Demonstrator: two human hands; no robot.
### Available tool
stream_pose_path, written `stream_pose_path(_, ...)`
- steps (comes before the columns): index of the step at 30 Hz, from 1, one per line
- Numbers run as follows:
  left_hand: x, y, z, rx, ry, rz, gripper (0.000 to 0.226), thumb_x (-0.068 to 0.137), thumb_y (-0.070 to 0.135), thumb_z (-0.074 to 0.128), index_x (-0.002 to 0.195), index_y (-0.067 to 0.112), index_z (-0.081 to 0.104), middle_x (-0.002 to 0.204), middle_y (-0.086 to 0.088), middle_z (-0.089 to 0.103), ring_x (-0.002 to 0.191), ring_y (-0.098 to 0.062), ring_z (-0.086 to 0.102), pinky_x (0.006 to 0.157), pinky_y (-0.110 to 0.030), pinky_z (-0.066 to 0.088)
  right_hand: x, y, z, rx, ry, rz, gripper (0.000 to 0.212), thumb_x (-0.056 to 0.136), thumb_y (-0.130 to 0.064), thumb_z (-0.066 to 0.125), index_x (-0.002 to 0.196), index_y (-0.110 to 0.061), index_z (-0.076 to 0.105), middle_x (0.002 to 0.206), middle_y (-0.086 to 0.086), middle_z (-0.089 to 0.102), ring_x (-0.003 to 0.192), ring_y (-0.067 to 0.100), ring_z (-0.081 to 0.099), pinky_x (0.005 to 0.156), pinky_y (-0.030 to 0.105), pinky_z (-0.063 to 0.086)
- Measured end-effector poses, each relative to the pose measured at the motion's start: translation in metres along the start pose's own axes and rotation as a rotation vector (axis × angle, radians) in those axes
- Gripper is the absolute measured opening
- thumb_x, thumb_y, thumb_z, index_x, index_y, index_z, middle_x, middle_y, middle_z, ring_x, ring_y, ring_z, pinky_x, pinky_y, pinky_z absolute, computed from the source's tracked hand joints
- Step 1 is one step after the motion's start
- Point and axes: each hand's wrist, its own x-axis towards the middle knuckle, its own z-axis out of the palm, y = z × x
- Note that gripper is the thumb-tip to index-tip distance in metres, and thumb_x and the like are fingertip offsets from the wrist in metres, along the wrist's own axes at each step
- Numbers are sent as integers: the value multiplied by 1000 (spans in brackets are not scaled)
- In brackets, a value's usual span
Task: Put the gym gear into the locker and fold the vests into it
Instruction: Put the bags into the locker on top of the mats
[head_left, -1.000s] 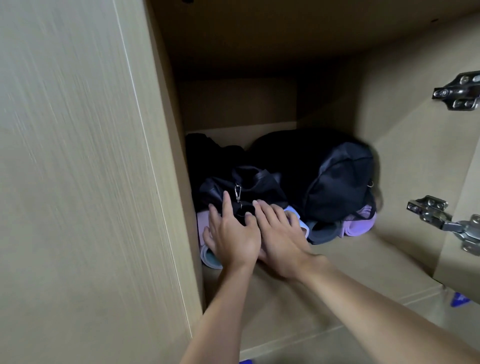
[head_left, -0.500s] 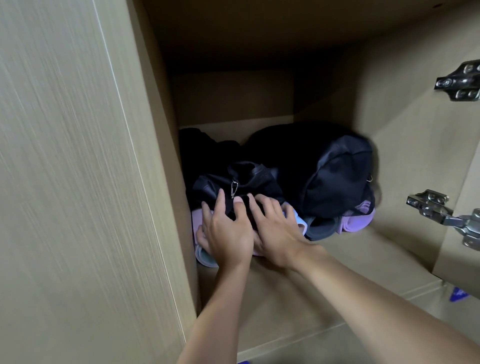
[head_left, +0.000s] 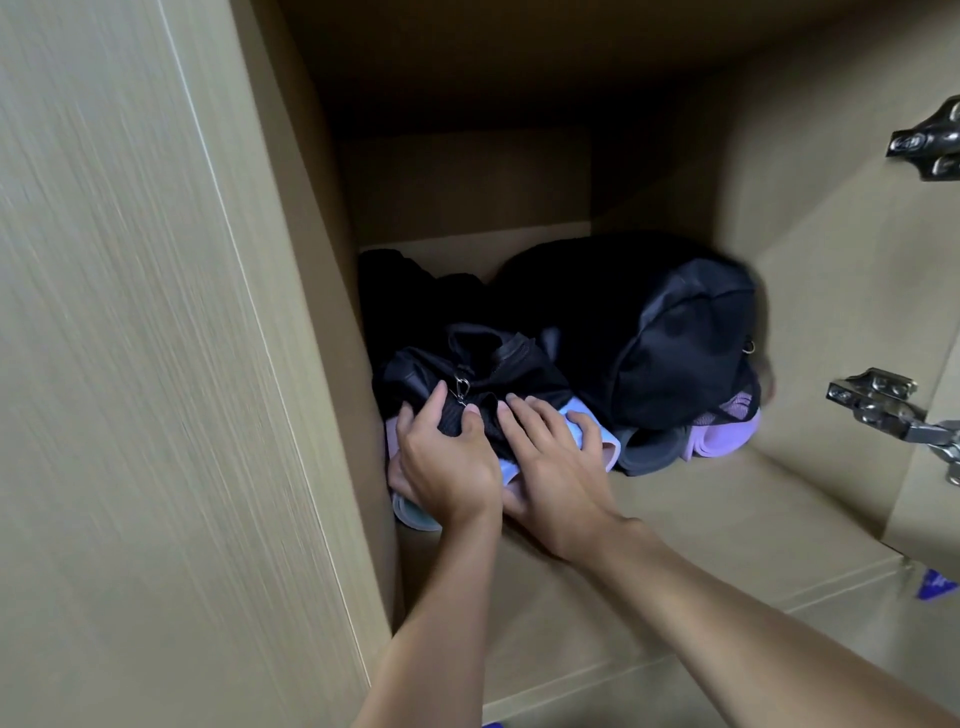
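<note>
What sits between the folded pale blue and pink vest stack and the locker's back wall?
A black fabric duffel bag with a metal clip lies directly behind the folded pale blue and pink vest stack, against it. Nothing separates the hands from the stack: the left hand grips its left end and the right hand presses on top.

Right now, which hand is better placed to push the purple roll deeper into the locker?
Right, probably: the right hand lies flat, nearer the purple roll; the left hand pinches black fabric, farther away.

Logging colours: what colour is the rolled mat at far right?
The rolled mat is lilac; head view.
</note>
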Motion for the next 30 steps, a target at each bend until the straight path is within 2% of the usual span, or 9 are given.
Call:
stream_pose_path(3,2,-6,3,-21,33,47,39,86,26,74,124,31,69,142,3,57,130,-21,53,115,-39,26,-3,5,3,1,30,-27,73,87,-60,41,145,-16,45,150,-3,46,137,19,42,107,48,27)
stream_pose_path(5,2,-7,4,-29,38,57,39,85,26,74,123,30,69,139,1,58,128,-22,55,113,-43,30,-3,9,3,7,46,-43,69,90,-56,42,146,-16,43,151,-4,45,138,18,41,108,45,24)
stream_pose_path(10,2,-5,3,-38,34,48,38,87,27,72,125,29,69,142,3,56,131,-19,52,115,-41,26,-1,3,6,77,94,14,63,89,-53,45,143,-20,48,148,-5,49,137,16,41,108,42,21)
stream_pose_path(16,1,-4,2,-40,19,26,39,88,26,72,127,29,67,149,4,49,138,-13,42,112,-26,15,0,-7,4,232,114,118,67,85,-51,34,145,-24,47,153,-7,42,141,9,27,114,37,9)
stream_pose_path(19,2,-5,3,-44,15,15,39,87,27,72,126,30,68,149,5,50,137,-13,44,116,-30,18,3,-11,8,244,130,153,66,85,-54,35,143,-26,49,150,-6,44,139,10,30,114,42,14)
stream_pose_path(23,0,-3,2,-28,14,17,39,87,28,72,125,32,68,151,5,47,136,-14,44,114,-28,17,10,-19,7,230,155,270,60,77,-46,50,134,-25,58,141,-5,51,130,15,41,108,35,12)
stream_pose_path(25,-3,0,-1,-11,-2,-5,39,89,28,71,127,33,66,154,6,42,136,-14,41,113,-29,16,9,-21,3,206,114,269,65,79,-51,41,137,-25,54,144,-3,47,133,16,39,109,35,11)
stream_pose_path(28,-7,1,-5,11,-32,35,43,89,28,71,131,31,64,156,2,40,139,-15,38,112,-29,14,3,-15,-10,259,-1,186,84,78,-64,24,151,-24,35,155,-1,31,144,13,21,116,34,6)
stream_pose_path(30,-10,0,-9,24,-50,84,44,89,29,71,132,29,63,156,-2,40,142,-14,37,114,-30,13,-3,-8,-23,292,-43,187,84,84,-67,35,156,-26,23,161,-1,20,147,11,9,115,26,0)
